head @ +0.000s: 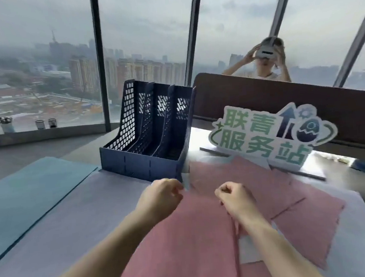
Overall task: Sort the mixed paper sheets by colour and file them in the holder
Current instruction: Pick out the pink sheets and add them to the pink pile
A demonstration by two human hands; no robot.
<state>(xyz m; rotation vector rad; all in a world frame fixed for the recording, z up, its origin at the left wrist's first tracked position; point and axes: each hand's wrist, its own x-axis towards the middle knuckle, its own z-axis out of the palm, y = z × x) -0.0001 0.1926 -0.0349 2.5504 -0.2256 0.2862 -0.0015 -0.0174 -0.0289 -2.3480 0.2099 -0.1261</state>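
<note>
A dark blue mesh file holder (135, 166) with three slots stands at the middle of the desk; I see no sheets in the slots. A teal sheet (28, 194) lies at the left, with a lavender sheet (74, 223) beside it. Several pink sheets (268, 188) are spread to the right over white ones (348, 201). My left hand (162, 196) and my right hand (234, 196) have curled fingers. Each pinches a top corner of the nearest pink sheet (185, 236), just in front of the holder's right corner.
A white sign with green characters (264, 136) stands behind the pink sheets. A dark brown partition (283, 95) runs along the back, with a person wearing a headset (267, 59) behind it. Small pots (45, 124) sit on the window sill at the left.
</note>
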